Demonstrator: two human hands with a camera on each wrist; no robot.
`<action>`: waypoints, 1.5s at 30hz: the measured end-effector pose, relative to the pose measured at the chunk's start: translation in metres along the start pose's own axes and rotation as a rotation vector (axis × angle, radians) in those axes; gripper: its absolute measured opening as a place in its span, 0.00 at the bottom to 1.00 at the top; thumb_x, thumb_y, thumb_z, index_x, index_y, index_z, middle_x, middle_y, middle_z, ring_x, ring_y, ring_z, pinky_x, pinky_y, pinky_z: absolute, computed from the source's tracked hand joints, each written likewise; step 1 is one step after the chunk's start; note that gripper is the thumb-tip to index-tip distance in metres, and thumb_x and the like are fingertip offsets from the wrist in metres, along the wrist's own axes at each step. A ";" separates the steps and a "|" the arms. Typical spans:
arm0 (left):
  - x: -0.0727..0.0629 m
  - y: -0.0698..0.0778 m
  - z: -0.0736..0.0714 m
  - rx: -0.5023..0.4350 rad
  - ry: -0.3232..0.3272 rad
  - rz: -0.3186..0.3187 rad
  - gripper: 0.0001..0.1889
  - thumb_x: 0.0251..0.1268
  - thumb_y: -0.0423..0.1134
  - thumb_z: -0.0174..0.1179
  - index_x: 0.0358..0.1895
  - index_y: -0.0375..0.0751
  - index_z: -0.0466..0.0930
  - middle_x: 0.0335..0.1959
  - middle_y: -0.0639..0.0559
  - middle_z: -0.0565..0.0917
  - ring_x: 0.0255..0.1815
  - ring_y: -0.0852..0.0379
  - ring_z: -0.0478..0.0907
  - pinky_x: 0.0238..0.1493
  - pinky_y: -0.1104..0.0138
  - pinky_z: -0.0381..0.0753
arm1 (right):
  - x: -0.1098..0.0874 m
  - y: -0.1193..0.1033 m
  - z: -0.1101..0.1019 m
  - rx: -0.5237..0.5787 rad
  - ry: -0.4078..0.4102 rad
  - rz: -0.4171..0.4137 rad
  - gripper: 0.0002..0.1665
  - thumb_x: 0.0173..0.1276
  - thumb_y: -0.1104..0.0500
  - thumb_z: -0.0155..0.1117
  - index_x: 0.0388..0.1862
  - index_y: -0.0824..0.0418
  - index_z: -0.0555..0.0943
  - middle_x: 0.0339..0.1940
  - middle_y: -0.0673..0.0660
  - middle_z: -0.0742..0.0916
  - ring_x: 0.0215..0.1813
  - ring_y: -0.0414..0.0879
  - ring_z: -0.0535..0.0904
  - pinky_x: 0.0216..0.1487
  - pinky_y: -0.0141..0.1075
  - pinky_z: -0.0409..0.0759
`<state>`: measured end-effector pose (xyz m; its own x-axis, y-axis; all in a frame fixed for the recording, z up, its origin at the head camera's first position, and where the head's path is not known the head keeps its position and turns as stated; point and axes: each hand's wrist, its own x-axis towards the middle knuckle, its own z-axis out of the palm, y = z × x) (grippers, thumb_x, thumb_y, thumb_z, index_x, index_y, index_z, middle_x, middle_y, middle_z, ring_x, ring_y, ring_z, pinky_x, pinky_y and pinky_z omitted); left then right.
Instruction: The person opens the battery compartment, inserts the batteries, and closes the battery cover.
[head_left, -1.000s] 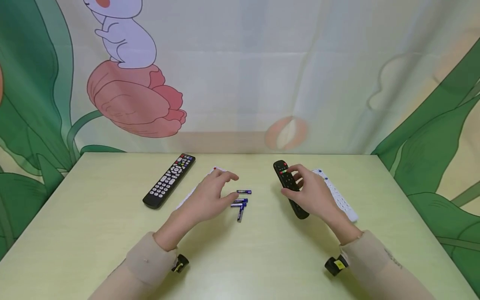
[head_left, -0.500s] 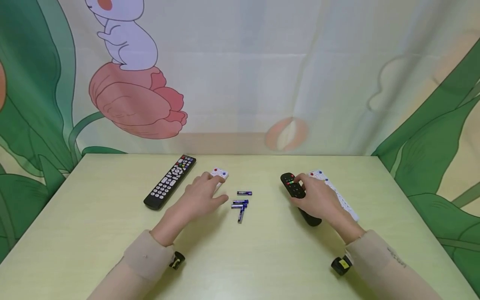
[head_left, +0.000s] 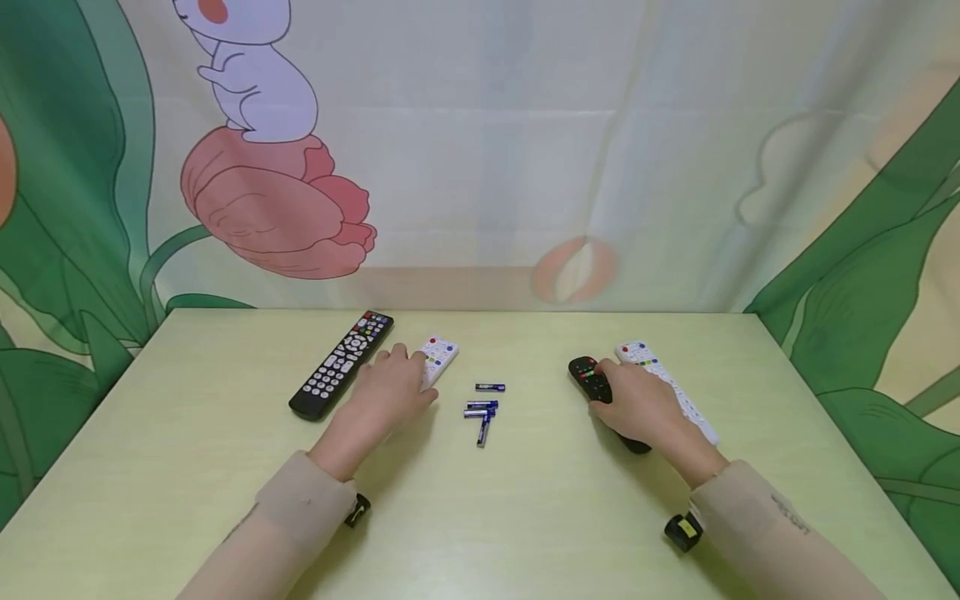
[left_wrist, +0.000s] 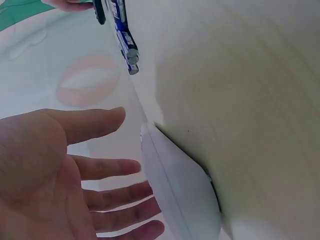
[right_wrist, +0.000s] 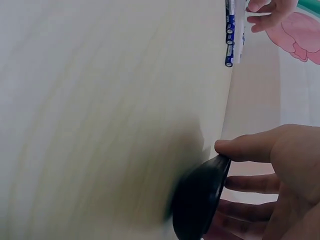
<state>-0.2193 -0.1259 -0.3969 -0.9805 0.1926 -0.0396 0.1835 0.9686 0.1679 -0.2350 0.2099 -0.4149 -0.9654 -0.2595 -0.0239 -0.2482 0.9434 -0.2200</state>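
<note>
In the head view, the left hand (head_left: 386, 387) is above the near part of the left white remote (head_left: 438, 354), whose far end with its buttons shows past the knuckles. Its thumb points to the right of that remote, toward the batteries (head_left: 480, 413); the other fingertips are mostly hidden on the far side. The left black remote (head_left: 337, 371) lies slantwise just beside the hand. The right hand (head_left: 633, 396) covers the middle of the right black remote (head_left: 588, 375), thumb along its left edge and fingers over its far part. The right white remote (head_left: 678, 396) lies just to the right of that hand. Four batteries lie on the table (head_left: 487, 525) between the hands, three of them close together and one a little farther off.

In the left wrist view, the left fingers are spread and nearly straight, with a wide gap below the thumb. The white remote lies ahead of the fingertips; the thumb tip stands apart from it, and whether the other tips touch its side I cannot tell.

In the right wrist view, the black remote is pinched at its edge, the thumb tip on one side and the fingers on the other.
</note>
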 end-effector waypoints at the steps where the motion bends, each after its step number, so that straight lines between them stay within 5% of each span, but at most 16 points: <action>1: 0.001 0.000 0.001 0.014 -0.002 -0.006 0.28 0.70 0.50 0.66 0.61 0.29 0.76 0.49 0.34 0.76 0.53 0.37 0.75 0.51 0.43 0.80 | 0.000 0.000 0.000 -0.004 0.000 0.000 0.33 0.67 0.53 0.73 0.66 0.66 0.75 0.55 0.66 0.85 0.47 0.57 0.83 0.39 0.52 0.83; 9: 0.008 -0.007 0.006 0.051 -0.037 -0.027 0.33 0.66 0.51 0.68 0.63 0.28 0.75 0.43 0.37 0.76 0.45 0.41 0.76 0.42 0.49 0.83 | 0.000 0.004 0.005 -0.033 -0.012 -0.008 0.31 0.68 0.52 0.73 0.65 0.64 0.77 0.56 0.66 0.84 0.51 0.59 0.83 0.41 0.54 0.83; 20: 0.010 -0.011 0.004 -0.039 -0.057 -0.025 0.34 0.59 0.45 0.74 0.64 0.28 0.73 0.42 0.38 0.76 0.38 0.45 0.76 0.33 0.55 0.82 | -0.001 0.003 0.004 -0.033 -0.013 -0.005 0.33 0.68 0.49 0.71 0.66 0.65 0.77 0.56 0.67 0.83 0.47 0.56 0.82 0.37 0.51 0.83; 27: 0.010 -0.012 0.003 -0.040 -0.055 -0.025 0.35 0.59 0.43 0.74 0.66 0.28 0.72 0.43 0.37 0.77 0.37 0.46 0.76 0.33 0.55 0.82 | -0.007 -0.007 -0.001 -0.004 0.047 -0.030 0.30 0.71 0.48 0.68 0.65 0.64 0.78 0.66 0.71 0.78 0.64 0.67 0.76 0.48 0.61 0.82; 36: 0.009 -0.013 0.001 -0.039 -0.075 -0.036 0.35 0.58 0.38 0.69 0.67 0.25 0.69 0.44 0.35 0.78 0.36 0.46 0.76 0.31 0.57 0.81 | -0.013 -0.017 -0.006 0.058 0.062 -0.052 0.25 0.72 0.48 0.68 0.61 0.61 0.81 0.57 0.65 0.81 0.52 0.58 0.80 0.39 0.52 0.84; 45: 0.004 -0.007 -0.009 -0.082 -0.048 -0.003 0.33 0.55 0.41 0.72 0.62 0.27 0.72 0.41 0.40 0.76 0.36 0.47 0.76 0.30 0.60 0.82 | -0.015 -0.020 -0.006 0.066 0.069 -0.096 0.24 0.72 0.49 0.67 0.61 0.60 0.82 0.56 0.64 0.82 0.53 0.57 0.80 0.45 0.53 0.83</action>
<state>-0.2255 -0.1332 -0.3892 -0.9761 0.1991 -0.0875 0.1723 0.9534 0.2477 -0.2155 0.1958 -0.4046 -0.9413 -0.3309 0.0666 -0.3358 0.8988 -0.2818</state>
